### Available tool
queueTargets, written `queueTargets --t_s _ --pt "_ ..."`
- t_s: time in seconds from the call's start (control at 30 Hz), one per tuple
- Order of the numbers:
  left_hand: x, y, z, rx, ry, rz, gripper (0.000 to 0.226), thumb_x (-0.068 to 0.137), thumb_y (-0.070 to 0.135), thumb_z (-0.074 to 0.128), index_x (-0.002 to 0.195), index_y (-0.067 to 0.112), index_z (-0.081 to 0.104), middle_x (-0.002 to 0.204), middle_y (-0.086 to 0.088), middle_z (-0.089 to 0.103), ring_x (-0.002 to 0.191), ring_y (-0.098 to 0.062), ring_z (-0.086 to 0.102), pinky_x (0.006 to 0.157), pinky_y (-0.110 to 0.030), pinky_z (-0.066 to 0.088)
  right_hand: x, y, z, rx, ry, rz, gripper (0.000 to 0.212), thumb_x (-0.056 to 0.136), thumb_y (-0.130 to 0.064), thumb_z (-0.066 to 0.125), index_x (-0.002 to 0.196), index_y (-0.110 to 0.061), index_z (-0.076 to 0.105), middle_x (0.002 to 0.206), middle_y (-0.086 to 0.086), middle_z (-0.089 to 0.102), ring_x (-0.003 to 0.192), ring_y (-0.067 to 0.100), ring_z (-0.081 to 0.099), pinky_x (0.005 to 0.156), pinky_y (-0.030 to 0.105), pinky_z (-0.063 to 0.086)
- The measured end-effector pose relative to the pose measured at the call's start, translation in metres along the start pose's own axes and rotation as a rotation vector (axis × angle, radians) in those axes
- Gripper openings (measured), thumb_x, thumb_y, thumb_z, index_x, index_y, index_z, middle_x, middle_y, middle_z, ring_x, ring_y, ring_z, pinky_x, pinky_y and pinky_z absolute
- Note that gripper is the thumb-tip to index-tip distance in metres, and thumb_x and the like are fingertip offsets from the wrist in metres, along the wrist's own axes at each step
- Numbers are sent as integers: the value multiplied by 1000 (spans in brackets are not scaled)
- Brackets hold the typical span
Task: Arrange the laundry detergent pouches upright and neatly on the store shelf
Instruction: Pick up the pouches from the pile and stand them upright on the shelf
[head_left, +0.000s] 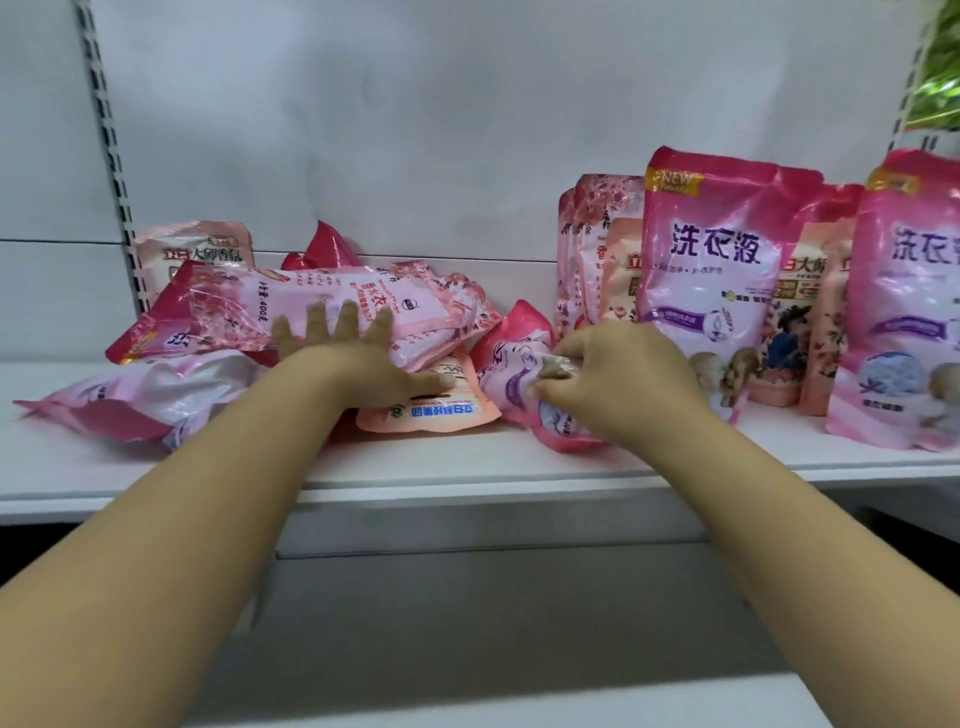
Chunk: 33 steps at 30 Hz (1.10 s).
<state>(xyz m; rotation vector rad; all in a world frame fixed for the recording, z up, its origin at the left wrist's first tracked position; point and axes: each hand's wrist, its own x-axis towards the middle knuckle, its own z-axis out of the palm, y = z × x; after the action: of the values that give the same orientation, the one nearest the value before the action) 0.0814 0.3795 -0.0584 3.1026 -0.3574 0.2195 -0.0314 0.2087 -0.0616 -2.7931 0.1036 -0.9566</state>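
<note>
Pink detergent pouches cover the white shelf (467, 462). At left and centre several lie flat in a loose heap (332, 306). My left hand (358, 358) rests with spread straight fingers on the heap, its thumb on a peach pouch (431, 413) lying upside down. My right hand (618, 374) pinches the edge of a crumpled pink and purple pouch (514, 364) lying between the heap and the standing ones. At right, pouches stand upright: a large pink one (711, 260) in front, another large one (904, 312) at the frame edge, and smaller rose-patterned ones (597, 234) behind.
The white back panel (363, 130) rises behind the shelf, with a slotted upright (111, 140) at left. Another flat pouch (135, 400) lies at the far left of the shelf. Green packaging (940, 67) shows at top right. A lower shelf (467, 696) sits below.
</note>
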Motion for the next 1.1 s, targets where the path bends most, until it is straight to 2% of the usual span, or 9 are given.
queueTargets --t_s 0.27,0.53,0.7,0.77,0.83,0.93,1.03,1.07,1.1 --pt "-10 3 -2 -32 34 47 114 49 88 5 148 31 3 158 -1 -4 144 -30 -9 109 -58 -7 -42 -1 -29 12 95 -59 21 84 -34 60 84 -15 70 80 4 66 77 21 56 60 28 38" --pt "-30 8 -13 -53 -18 218 83 74 76 -4 145 39 19 156 1 16 144 -18 4 114 -52 0 -74 15 -63 332 104 162 9 73 -30 75 72 -22 71 69 -2 66 72 16 65 69 38 54" --pt "-81 23 -10 -140 97 485 92 59 79 -24 137 52 18 156 6 15 144 -10 0 116 -42 0 -94 29 -68 508 201 280 23 65 -27 80 56 -36 61 62 -20 66 63 -1 62 58 20 49" --pt "-110 26 -3 -373 175 629 109 49 89 -21 128 50 43 144 14 39 133 4 23 110 -22 16 -101 33 -70 571 238 308 22 62 -25 81 54 -35 63 64 -26 64 63 -6 61 59 16 47" --pt "-133 34 9 -742 221 652 98 56 92 -1 89 37 73 99 20 68 89 12 54 80 -7 36 -106 34 -71 619 248 322 21 60 -22 82 55 -33 66 61 -22 66 56 -8 58 54 8 45" --pt "-155 45 37 -987 -467 483 70 73 74 40 54 14 73 51 2 66 43 -4 57 54 -18 51 -117 33 -70 668 261 335 22 60 -18 82 55 -32 67 56 -20 65 49 -10 56 46 2 40" --pt "-155 72 52 -1418 -773 379 110 0 54 38 95 4 65 72 -14 70 55 -20 64 45 -24 51 -136 27 -68 741 297 360 22 56 -17 82 49 -34 69 49 -18 63 44 -7 55 44 3 40" --pt "-153 80 57 -1540 -779 388 101 48 86 43 107 6 61 82 -16 70 63 -22 67 50 -26 54 -142 24 -64 770 305 359 23 54 -18 82 56 -37 70 50 -16 64 43 -5 54 44 5 42" --pt "-157 89 58 -1688 -811 336 74 85 62 17 114 8 59 91 -16 71 71 -22 68 57 -28 56 -149 20 -59 791 306 358 25 53 -18 82 61 -39 70 51 -14 65 43 -4 54 45 7 43"
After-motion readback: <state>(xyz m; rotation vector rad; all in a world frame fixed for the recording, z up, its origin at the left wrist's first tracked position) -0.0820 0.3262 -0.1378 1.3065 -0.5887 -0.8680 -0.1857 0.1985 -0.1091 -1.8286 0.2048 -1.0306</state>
